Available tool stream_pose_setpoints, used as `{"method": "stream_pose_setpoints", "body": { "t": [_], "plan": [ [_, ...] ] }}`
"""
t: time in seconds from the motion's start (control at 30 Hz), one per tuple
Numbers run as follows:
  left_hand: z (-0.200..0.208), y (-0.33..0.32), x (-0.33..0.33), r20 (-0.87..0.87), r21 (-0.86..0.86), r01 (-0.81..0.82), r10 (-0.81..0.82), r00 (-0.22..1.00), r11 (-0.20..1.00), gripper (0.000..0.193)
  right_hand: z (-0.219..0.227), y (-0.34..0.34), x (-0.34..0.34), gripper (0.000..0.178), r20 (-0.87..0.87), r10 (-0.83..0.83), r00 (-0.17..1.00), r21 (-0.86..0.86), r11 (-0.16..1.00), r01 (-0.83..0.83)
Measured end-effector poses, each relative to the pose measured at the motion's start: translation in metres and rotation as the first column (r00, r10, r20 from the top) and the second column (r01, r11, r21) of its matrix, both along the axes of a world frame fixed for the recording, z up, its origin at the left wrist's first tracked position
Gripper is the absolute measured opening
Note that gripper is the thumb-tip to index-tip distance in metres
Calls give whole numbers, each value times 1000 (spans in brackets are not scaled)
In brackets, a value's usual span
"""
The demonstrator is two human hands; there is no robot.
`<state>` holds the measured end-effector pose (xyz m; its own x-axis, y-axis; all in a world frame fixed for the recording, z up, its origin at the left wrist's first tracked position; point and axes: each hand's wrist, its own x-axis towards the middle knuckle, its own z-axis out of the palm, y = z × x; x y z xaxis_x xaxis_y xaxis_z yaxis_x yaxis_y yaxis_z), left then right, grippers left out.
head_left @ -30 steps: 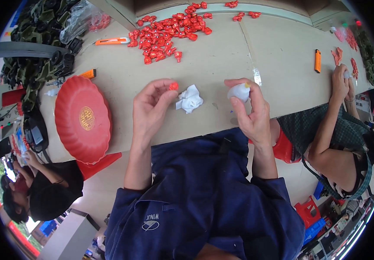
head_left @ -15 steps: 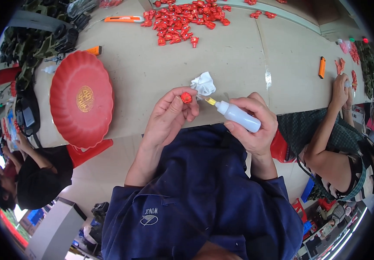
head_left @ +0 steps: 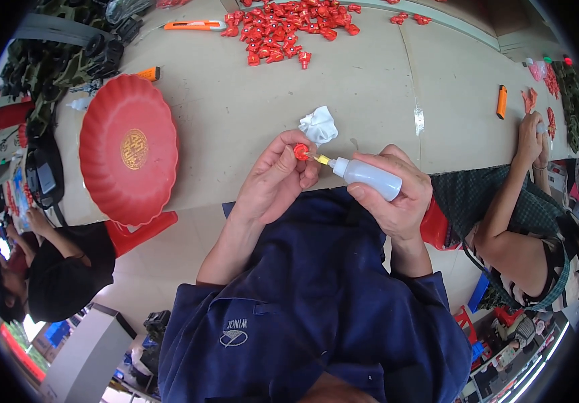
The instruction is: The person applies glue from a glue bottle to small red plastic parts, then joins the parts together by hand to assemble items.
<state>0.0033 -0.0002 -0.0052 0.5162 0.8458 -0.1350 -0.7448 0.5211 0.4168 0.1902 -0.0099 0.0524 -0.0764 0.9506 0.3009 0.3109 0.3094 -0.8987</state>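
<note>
Between the thumb and fingertips of my left hand (head_left: 278, 173) is a small red plastic part (head_left: 301, 152), its round face turned to the right. My right hand (head_left: 397, 188) grips a translucent squeeze bottle (head_left: 372, 179), tilted with its nozzle toward the left. The yellow-based needle tip (head_left: 323, 160) reaches the red part; whether it touches or goes inside is too small to tell. Just beyond my left fingers lies a crumpled white tissue (head_left: 319, 125). Farther back on the table is a loose pile of similar red parts (head_left: 289, 30).
A scalloped red tray (head_left: 128, 195) stands at the left. An orange cutter (head_left: 194, 25) lies by the pile, another orange tool (head_left: 502, 102) at the right. Dark green toy-like pieces (head_left: 68, 74) crowd the far left. Co-workers sit at both sides, one with a hand (head_left: 530, 138) on the table.
My left hand has moved slightly right with the red part, bringing it up to the bottle's needle tip. The right hand still holds the bottle in nearly the same place.
</note>
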Motion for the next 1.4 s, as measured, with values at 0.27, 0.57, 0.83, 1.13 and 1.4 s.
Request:
{"method": "stream_pose_setpoints", "body": {
  "t": [0.27,0.57,0.83,1.13,1.4],
  "plan": [
    [2,0,0,-17,-6,15,-15,1000,1000,23,0,0,-1,34,15,0,1000,-30,1000,1],
    [4,-1,1,-50,-24,16,-17,999,1000,24,1,-1,0,33,33,8,999,-34,999,-7],
    [4,1,1,-51,-4,19,-19,999,1000,25,3,-2,1,32,42,15,999,-20,1000,-14],
    [7,0,2,-98,-44,14,-19,995,999,25,2,0,0,32,42,-8,999,-12,1000,9],
    [5,0,1,-74,-44,11,-14,997,999,22,-1,0,2,32,39,-30,999,-21,999,31]
  ]
}}
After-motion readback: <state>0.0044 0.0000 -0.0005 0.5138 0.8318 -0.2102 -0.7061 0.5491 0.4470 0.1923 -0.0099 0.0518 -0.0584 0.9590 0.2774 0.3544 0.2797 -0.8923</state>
